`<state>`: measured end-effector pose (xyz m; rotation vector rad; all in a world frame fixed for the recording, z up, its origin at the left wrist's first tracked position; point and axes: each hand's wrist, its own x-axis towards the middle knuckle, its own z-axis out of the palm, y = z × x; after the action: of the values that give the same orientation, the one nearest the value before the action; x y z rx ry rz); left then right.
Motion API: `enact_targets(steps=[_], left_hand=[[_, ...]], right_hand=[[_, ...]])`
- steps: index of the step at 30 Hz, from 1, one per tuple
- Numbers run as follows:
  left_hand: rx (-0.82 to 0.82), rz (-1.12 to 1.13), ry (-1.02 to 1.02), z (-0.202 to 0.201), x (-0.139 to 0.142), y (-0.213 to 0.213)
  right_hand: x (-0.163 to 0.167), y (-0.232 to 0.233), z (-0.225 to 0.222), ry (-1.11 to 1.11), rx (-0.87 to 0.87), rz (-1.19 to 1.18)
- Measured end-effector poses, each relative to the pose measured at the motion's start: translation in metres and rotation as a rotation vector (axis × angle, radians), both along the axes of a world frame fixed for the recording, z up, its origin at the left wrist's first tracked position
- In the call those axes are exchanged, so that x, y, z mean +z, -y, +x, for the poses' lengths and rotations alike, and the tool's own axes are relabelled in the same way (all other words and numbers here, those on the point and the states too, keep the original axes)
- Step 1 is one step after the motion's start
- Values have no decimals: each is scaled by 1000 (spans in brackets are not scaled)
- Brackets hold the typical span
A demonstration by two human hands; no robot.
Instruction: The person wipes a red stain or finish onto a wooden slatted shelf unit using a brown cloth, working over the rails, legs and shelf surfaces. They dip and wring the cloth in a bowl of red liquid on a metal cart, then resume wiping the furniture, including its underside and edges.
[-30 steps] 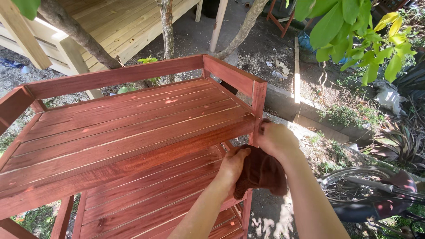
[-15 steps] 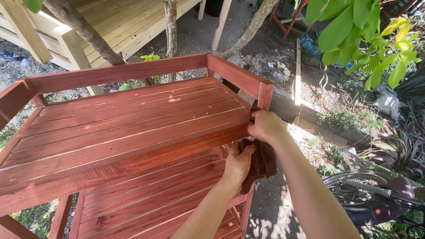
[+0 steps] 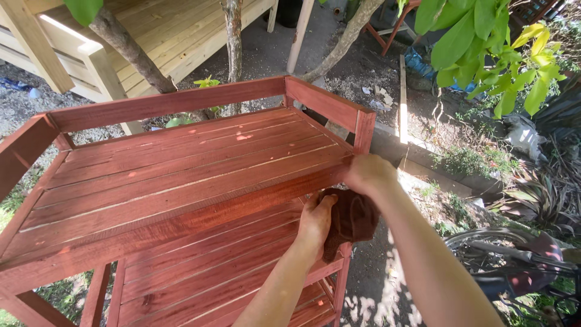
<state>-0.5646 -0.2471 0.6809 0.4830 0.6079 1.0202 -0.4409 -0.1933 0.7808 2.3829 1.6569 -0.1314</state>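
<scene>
Person stands over a red-stained wooden shelf unit, outdoors, head cam looking down. Top shelf is slatted w/ a raised rail on back + both sides; 2 lower slatted shelves show beneath, same red stain.

Left hand is closed around a dark brown rag, pressing it at the front right corner of the unit, just under the top shelf's front edge, against the corner post. Fingers curled, thumb up on the rag's left side. Right hand sits just above, on the top of the same corner, fingers bent over the front edge + touching the rag's upper part; can't tell if it grips the rag or only the wood. Both forearms come in from bottom right, hands nearly touching.

Rag is bunched, hangs partly off the corner, between the 2 hands.

Around: pale unstained wood structure behind the unit, 2 thin tree trunks at back, green leaves top right, bicycle wheel low right, dirt + gravel ground, loose plank lying right of the unit.
</scene>
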Motion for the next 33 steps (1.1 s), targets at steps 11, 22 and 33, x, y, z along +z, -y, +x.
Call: enact_targets(steps=[11,22,33], left_hand=[[38,11,-81,30,-13,18],[213,-54,-238,-80,-45,31],[631,-150,-527,-321,-51,90]], right_hand=[[-20,10,27,-167,-9,289],[-50,29,-79,-326,127,257],[-59,92,-340,-579,249,164]])
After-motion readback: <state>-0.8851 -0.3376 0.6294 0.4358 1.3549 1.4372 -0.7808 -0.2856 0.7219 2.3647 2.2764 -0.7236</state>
